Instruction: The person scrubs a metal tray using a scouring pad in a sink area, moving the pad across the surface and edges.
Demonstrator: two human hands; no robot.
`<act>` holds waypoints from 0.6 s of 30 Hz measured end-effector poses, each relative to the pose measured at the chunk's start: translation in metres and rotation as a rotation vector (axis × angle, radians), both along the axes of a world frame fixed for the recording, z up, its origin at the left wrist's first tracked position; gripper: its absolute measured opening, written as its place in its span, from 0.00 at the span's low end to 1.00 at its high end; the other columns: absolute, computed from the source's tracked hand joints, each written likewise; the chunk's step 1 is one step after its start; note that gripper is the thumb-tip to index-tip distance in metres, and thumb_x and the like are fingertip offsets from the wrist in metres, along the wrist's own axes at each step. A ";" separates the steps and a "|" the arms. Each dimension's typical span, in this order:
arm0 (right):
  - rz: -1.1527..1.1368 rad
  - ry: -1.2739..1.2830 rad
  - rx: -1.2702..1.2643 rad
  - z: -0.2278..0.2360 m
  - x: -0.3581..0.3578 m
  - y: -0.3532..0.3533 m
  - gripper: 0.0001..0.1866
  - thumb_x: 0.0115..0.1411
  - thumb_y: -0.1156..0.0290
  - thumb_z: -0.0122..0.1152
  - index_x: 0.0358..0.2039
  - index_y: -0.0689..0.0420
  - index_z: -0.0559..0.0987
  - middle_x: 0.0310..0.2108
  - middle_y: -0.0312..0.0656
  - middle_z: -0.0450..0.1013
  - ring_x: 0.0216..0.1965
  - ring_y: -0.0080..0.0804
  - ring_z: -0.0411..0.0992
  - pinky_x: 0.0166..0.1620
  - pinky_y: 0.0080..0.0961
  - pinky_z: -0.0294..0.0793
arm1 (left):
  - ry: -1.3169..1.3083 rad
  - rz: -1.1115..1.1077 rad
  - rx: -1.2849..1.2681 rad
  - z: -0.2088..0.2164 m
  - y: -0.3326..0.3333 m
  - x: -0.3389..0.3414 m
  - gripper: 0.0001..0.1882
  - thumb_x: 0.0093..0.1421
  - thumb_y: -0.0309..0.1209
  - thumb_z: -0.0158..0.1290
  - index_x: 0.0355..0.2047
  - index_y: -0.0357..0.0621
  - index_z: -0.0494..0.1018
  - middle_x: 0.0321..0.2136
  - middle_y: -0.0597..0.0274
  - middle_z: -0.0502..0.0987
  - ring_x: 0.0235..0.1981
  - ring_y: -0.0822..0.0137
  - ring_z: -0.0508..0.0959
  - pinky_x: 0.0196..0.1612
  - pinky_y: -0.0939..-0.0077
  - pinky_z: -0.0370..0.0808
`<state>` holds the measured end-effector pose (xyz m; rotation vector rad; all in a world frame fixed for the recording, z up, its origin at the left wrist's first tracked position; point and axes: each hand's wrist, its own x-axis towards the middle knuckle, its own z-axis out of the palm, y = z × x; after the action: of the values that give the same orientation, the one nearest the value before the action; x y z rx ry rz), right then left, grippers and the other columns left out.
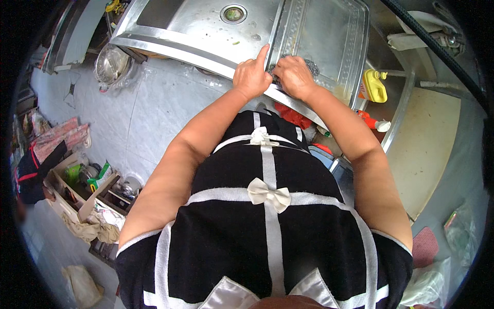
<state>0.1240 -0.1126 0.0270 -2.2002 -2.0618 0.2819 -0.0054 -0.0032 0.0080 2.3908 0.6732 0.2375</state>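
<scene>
My right hand (294,77) presses down on a dark grey, curly steel wool scrubber (312,67). Its fingers are bent over the scrubber, part of which sticks out on the right side. The scrubber lies on the ribbed metal drainboard (329,38), close to its near edge. Just to the left, my left hand (251,77) is at the sink's front rim. Its index finger stretches forward beside the raised divider, the other fingers are curled, and nothing shows in it. Left of the divider is the steel sink basin (198,26) with a round drain (233,14) and small bits of debris.
A yellow bottle (374,86) and a red bottle with a white cap (371,121) stand right of the drainboard. A black hose (432,41) crosses the upper right. Red plastic (293,114) shows under the front rim. At left are a metal bowl (111,64) and a cluttered box (77,198).
</scene>
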 end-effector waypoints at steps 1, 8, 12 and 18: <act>0.001 0.001 0.024 0.000 0.001 0.001 0.06 0.46 0.70 0.56 0.25 0.50 0.80 0.30 0.35 0.71 0.41 0.34 0.68 0.47 0.37 0.62 | -0.006 -0.006 0.007 0.000 0.001 0.000 0.41 0.45 0.30 0.53 0.62 0.48 0.53 0.24 0.48 0.75 0.28 0.50 0.76 0.38 0.57 0.71; -0.118 -0.043 0.156 -0.009 -0.004 0.008 0.09 0.48 0.71 0.54 0.29 0.49 0.81 0.33 0.34 0.72 0.44 0.32 0.67 0.54 0.40 0.59 | -0.028 -0.010 0.009 -0.003 0.002 0.000 0.42 0.45 0.30 0.53 0.62 0.48 0.52 0.24 0.48 0.75 0.28 0.50 0.76 0.37 0.56 0.71; 0.053 -0.037 0.006 -0.001 -0.001 -0.005 0.09 0.48 0.71 0.54 0.30 0.49 0.80 0.33 0.33 0.72 0.44 0.31 0.67 0.56 0.42 0.58 | -0.017 -0.033 -0.009 -0.002 0.003 -0.002 0.42 0.45 0.30 0.53 0.62 0.48 0.52 0.24 0.47 0.75 0.28 0.49 0.76 0.37 0.56 0.71; -0.146 -0.115 0.152 -0.006 0.006 0.013 0.09 0.48 0.72 0.53 0.30 0.49 0.80 0.35 0.34 0.72 0.44 0.32 0.68 0.57 0.44 0.58 | -0.031 -0.058 -0.027 -0.004 0.003 -0.002 0.41 0.45 0.31 0.53 0.62 0.49 0.52 0.25 0.46 0.75 0.28 0.48 0.75 0.38 0.55 0.71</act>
<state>0.1300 -0.0999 0.0210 -2.3070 -1.8920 -0.0157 -0.0075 0.0001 0.0043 2.3724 0.5887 0.2395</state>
